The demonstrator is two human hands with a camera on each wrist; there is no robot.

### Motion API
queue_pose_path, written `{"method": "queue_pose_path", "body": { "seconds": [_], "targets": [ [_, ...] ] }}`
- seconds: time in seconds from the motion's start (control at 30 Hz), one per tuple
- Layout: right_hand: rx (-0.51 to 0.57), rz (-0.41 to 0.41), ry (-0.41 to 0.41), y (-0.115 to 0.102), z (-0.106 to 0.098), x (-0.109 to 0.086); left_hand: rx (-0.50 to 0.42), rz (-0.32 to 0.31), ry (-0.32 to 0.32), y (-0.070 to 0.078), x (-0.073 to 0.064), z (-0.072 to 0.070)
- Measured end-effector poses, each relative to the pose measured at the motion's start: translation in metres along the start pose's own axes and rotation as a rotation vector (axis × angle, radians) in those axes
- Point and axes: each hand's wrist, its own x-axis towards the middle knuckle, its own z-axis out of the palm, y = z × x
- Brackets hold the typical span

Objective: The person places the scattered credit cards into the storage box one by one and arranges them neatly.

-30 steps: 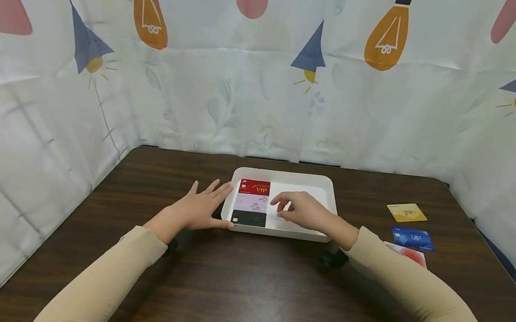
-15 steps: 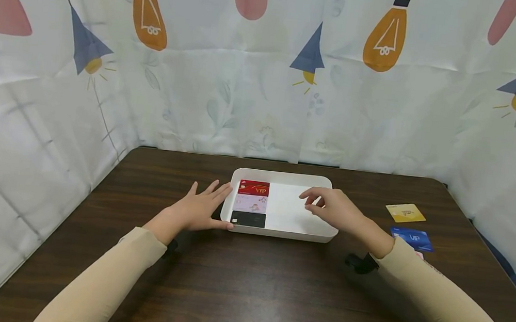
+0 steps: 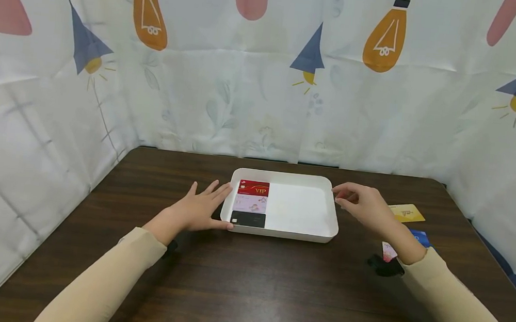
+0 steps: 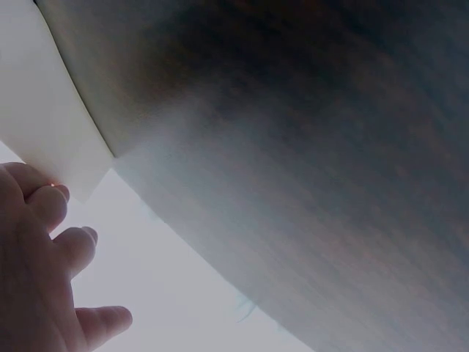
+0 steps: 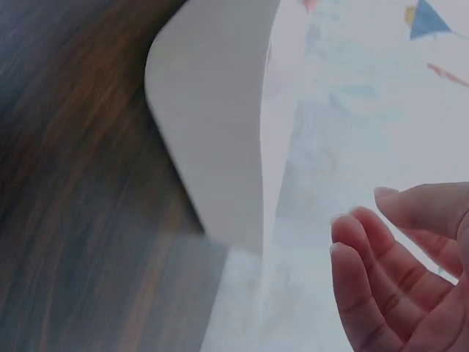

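A white shallow tray lies on the table. Three cards line its left side: a red VIP card at the back, a pale pink one in the middle and a black card in front. With spread fingers, my left hand touches the tray's left edge; the left wrist view shows that hand beside the tray wall. My right hand hovers just beyond the tray's right edge, fingers loosely bent. Nothing shows between the fingers of that hand in the right wrist view.
To the right lie a yellow card, a blue card and a white-and-red card, each partly covered by my right hand or arm. A patterned curtain hangs behind the dark wooden table.
My right hand has moved rightward from above the tray's middle, past its right edge, toward the loose cards. The left hand stays in place, and the three cards in the tray have not moved.
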Motion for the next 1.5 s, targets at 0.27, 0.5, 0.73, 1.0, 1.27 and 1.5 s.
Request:
{"method": "queue_pose_path", "body": {
  "seconds": [0.27, 0.5, 0.73, 1.0, 1.27, 1.5],
  "targets": [
    [-0.083, -0.034, 0.068, 0.030, -0.021, -0.018, -0.008, -0.004, -0.006, 0.001, -0.002, -0.001],
    [-0.085, 0.016, 0.074, 0.055, -0.039, -0.031, -0.006, -0.011, 0.003, 0.000, -0.003, 0.000],
    [-0.107, 0.139, 0.076, 0.084, -0.058, -0.042, -0.011, -0.007, 0.007, 0.000, -0.002, 0.000],
    [-0.158, 0.227, 0.052, 0.120, -0.075, -0.049, -0.015, -0.004, 0.003, 0.000, -0.002, 0.000],
    [-0.166, 0.373, -0.027, 0.146, -0.083, -0.049, -0.021, -0.005, -0.003, 0.001, -0.002, -0.003],
    [-0.140, 0.448, -0.065, 0.161, -0.084, -0.051, -0.030, -0.002, -0.001, 0.001, 0.000, -0.002]
  ]
}}
